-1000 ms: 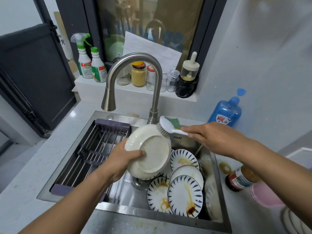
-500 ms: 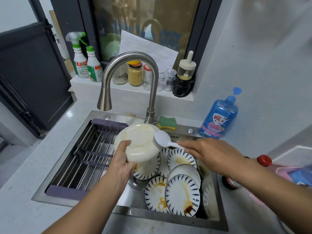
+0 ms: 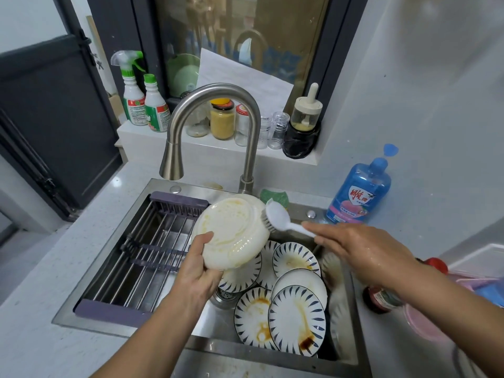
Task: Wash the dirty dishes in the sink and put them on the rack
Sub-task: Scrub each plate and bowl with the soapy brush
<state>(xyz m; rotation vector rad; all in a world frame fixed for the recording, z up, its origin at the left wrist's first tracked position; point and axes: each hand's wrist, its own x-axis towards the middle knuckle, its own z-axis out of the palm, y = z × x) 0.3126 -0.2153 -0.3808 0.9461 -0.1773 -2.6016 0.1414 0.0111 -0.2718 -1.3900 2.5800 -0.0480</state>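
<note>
- Pale speckled stone counter: surrounds the basin on all visible sides.
- Stainless steel sink: set into the counter, with the curved steel faucet rising at its back edge.
- Roll-up rack of steel rods with purple end bars: laid across the left half of the sink.
- Stack of white plates with blue leaf-pattern rims: lying overlapped in the right half of the sink. Brown and yellow sauce stains are visible on several.
- Round white dish: held tilted above the sink, over the stacked plates and just right of the rack. Its underside faces me and shows yellowish smears.
- Blue dish-soap bottle: upright on the counter behind the sink's right corner.
- My left hand: grip closed on the dish's lower left edge, thumb across the underside, fingers curled beneath the rim.
- My right hand: wet, grip closed round the handle end of the brush, forefinger lying along it.
- White plastic scrubbing brush: bristles pressed against the dish's upper right rim.
</note>
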